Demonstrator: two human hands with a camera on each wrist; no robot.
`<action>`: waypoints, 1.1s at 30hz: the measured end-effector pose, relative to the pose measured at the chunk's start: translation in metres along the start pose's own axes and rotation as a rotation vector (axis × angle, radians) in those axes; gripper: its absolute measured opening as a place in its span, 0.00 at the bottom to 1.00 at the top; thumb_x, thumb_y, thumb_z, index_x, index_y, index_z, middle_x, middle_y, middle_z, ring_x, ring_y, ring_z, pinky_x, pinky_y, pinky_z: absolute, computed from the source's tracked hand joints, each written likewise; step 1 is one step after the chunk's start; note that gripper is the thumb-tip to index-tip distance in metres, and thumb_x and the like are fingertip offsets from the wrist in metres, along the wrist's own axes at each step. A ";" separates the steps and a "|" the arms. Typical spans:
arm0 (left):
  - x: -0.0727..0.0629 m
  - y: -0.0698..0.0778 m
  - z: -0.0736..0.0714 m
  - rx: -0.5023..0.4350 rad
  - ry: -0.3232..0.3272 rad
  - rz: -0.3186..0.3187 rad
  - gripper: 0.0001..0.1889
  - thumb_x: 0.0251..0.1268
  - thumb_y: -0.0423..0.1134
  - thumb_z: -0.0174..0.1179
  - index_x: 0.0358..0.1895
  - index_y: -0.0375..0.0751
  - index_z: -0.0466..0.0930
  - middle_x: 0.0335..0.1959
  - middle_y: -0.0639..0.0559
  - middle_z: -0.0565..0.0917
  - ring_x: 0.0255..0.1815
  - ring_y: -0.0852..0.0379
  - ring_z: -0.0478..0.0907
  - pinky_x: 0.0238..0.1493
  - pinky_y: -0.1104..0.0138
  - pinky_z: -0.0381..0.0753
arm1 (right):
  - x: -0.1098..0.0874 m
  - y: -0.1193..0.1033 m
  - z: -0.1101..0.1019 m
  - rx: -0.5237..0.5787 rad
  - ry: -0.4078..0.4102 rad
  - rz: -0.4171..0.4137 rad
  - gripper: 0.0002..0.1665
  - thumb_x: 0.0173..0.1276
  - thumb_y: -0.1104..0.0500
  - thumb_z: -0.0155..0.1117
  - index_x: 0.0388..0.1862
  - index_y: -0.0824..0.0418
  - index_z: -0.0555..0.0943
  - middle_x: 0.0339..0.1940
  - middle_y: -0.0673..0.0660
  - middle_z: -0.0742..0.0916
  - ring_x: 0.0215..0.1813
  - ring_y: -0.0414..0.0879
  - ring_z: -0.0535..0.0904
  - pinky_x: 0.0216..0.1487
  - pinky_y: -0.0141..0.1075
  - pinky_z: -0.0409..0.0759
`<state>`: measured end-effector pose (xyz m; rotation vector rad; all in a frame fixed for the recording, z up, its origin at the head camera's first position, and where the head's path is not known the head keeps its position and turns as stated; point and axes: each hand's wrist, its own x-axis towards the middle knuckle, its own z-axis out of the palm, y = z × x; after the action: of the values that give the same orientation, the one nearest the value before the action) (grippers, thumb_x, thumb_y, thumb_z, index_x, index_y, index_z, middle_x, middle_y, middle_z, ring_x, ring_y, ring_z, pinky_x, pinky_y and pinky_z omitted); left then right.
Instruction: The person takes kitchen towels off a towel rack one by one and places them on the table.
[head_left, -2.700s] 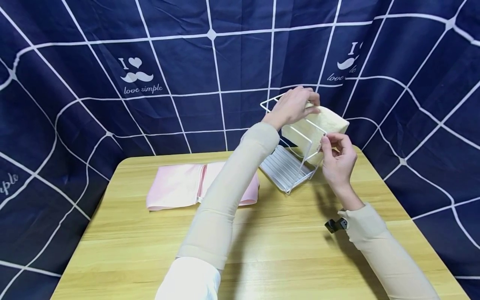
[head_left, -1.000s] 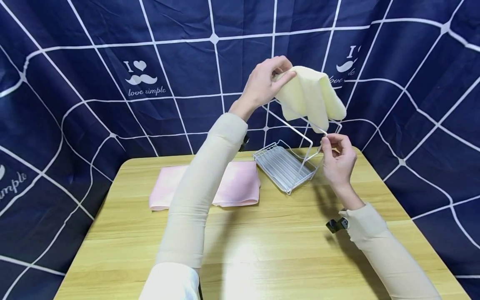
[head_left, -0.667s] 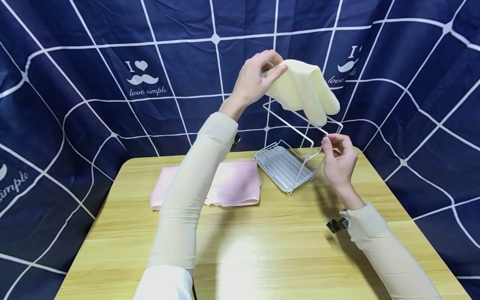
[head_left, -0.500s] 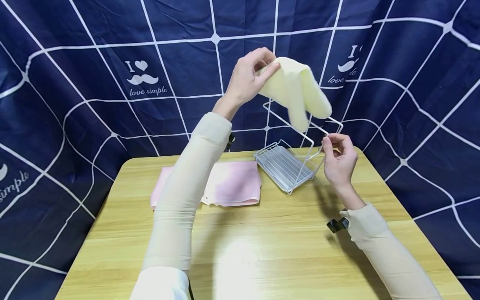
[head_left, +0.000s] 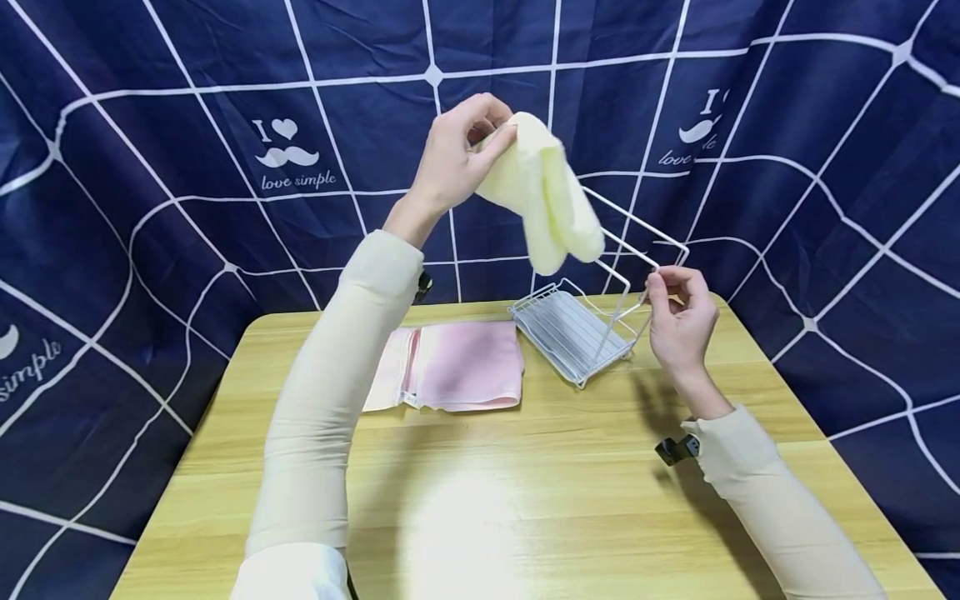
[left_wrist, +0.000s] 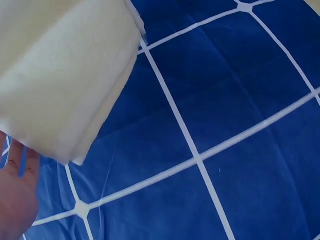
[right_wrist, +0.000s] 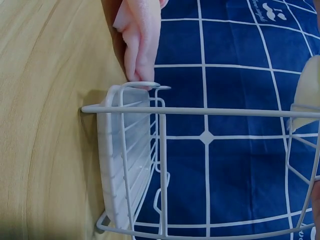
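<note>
High over the back of the table, my left hand (head_left: 456, 158) pinches a pale yellow cloth (head_left: 542, 196) by its top edge. The cloth droops in folds, its lower end overlapping the top of a white wire rack (right_wrist: 205, 111) in the head view. In the left wrist view the yellow cloth (left_wrist: 70, 85) spreads above the fingers. My right hand (head_left: 681, 321) pinches the rack's upper wire at the near right corner. The rack stands on the table, with a shallow pale tray (head_left: 566, 331) in its base.
A folded pink cloth (head_left: 471, 365) lies flat on the wooden table (head_left: 570, 483), left of the rack. Part of it is hidden behind the left sleeve (head_left: 318, 417). A dark blue curtain (head_left: 375, 125) with white lines surrounds the table's back and sides.
The left hand has lifted the yellow cloth up off the rack and carried it left. The right hand has stayed on the rack, which has hardly moved.
</note>
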<state>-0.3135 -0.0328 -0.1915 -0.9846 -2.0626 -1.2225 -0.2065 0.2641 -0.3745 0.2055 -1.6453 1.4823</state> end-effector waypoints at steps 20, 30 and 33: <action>-0.045 -0.023 -0.050 0.079 0.053 -0.003 0.09 0.72 0.35 0.66 0.44 0.29 0.85 0.41 0.38 0.86 0.40 0.55 0.82 0.49 0.71 0.79 | 0.002 0.001 -0.001 0.003 0.006 0.021 0.14 0.73 0.66 0.68 0.45 0.80 0.80 0.31 0.40 0.86 0.29 0.31 0.82 0.29 0.19 0.78; -0.081 -0.036 -0.077 0.143 0.073 -0.021 0.07 0.70 0.32 0.67 0.42 0.29 0.85 0.39 0.37 0.87 0.39 0.66 0.79 0.48 0.74 0.78 | 0.002 0.000 -0.001 0.021 0.009 -0.001 0.07 0.73 0.68 0.67 0.41 0.55 0.85 0.31 0.38 0.86 0.29 0.29 0.81 0.29 0.20 0.79; -0.091 -0.039 -0.087 0.171 0.074 -0.011 0.07 0.69 0.31 0.68 0.42 0.28 0.85 0.38 0.36 0.87 0.38 0.70 0.77 0.47 0.75 0.77 | 0.001 0.000 -0.002 0.020 0.009 -0.004 0.07 0.73 0.67 0.67 0.41 0.55 0.85 0.32 0.37 0.86 0.29 0.29 0.81 0.29 0.20 0.79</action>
<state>-0.2842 -0.1512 -0.2407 -0.8377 -2.0779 -1.0516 -0.2063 0.2665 -0.3740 0.2128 -1.6227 1.4954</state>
